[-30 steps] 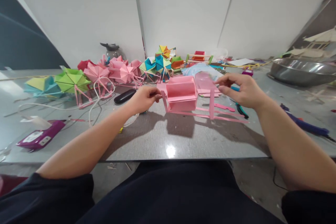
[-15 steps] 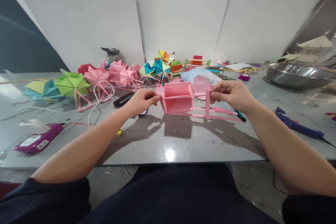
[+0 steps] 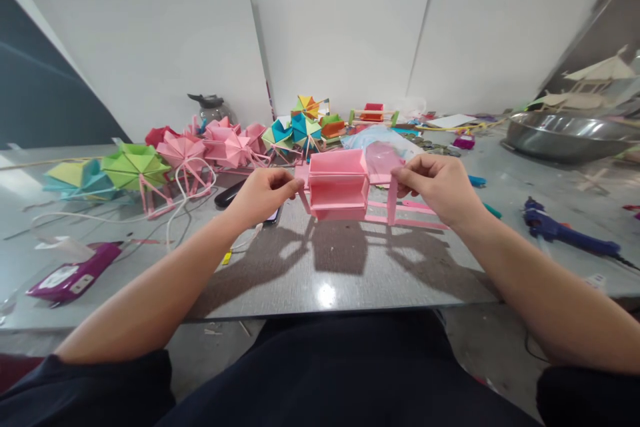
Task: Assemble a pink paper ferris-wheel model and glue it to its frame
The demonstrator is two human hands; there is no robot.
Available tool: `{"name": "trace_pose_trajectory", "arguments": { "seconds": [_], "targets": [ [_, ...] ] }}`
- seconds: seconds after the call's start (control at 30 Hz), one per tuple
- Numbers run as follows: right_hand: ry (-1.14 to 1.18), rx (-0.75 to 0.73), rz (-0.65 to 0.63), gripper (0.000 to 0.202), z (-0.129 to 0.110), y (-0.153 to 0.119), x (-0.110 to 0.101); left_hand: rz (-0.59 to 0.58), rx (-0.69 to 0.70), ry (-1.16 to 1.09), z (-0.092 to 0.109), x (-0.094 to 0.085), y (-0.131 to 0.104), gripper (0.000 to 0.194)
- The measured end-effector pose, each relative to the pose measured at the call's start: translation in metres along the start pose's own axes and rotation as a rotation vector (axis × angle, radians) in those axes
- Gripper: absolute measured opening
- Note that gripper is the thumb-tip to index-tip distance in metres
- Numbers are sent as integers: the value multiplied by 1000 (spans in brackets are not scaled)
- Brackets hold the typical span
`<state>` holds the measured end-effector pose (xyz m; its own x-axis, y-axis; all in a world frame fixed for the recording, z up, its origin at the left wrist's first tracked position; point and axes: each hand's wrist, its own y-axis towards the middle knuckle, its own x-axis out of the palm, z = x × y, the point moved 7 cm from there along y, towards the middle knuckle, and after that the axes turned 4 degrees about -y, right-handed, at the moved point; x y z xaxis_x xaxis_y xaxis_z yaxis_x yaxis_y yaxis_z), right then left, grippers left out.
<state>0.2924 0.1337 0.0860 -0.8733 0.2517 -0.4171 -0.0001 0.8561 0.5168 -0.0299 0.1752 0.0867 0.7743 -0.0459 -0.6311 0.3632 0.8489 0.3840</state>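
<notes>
A pink paper wheel (image 3: 339, 188) with open compartments hangs between my two hands, above the grey table. My left hand (image 3: 267, 197) pinches the end of its frame on the left. On the right, my right hand (image 3: 433, 183) pinches the top of an upright pink strip (image 3: 393, 203). Long pink strips (image 3: 420, 221) lie on the table beneath and to the right of the wheel. The wheel's shadow falls on the table in front of it.
Finished paper wheels (image 3: 136, 165) in several colours stand at the back left. A purple power strip (image 3: 75, 273) and white cable are left. At right are a blue glue gun (image 3: 570, 237) and a metal bowl (image 3: 570, 137). A plastic bag (image 3: 383, 147) lies behind the wheel.
The pink wheel has turned between my hands and now shows different compartments to the front. Both hands keep their pinch and have barely moved. The view has shifted slightly.
</notes>
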Motion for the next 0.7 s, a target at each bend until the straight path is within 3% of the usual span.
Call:
{"name": "trace_pose_trajectory", "arguments": {
  "seconds": [0.23, 0.43, 0.57, 0.7],
  "targets": [
    [-52, -9, 43, 44, 2, -3, 0, 81, 69, 91, 18, -5, -10, 35],
    [-42, -129, 216, 35, -23, -15, -3, 112, 96, 115, 27, -17, -16, 33],
    [-55, -250, 327, 30, -33, -24, 1, 88, 37, 69, 20, -22, -13, 35],
    [24, -356, 285, 28, -25, -24, 12, 10, -41, 30, -1, -12, -14, 39]
  ]
}}
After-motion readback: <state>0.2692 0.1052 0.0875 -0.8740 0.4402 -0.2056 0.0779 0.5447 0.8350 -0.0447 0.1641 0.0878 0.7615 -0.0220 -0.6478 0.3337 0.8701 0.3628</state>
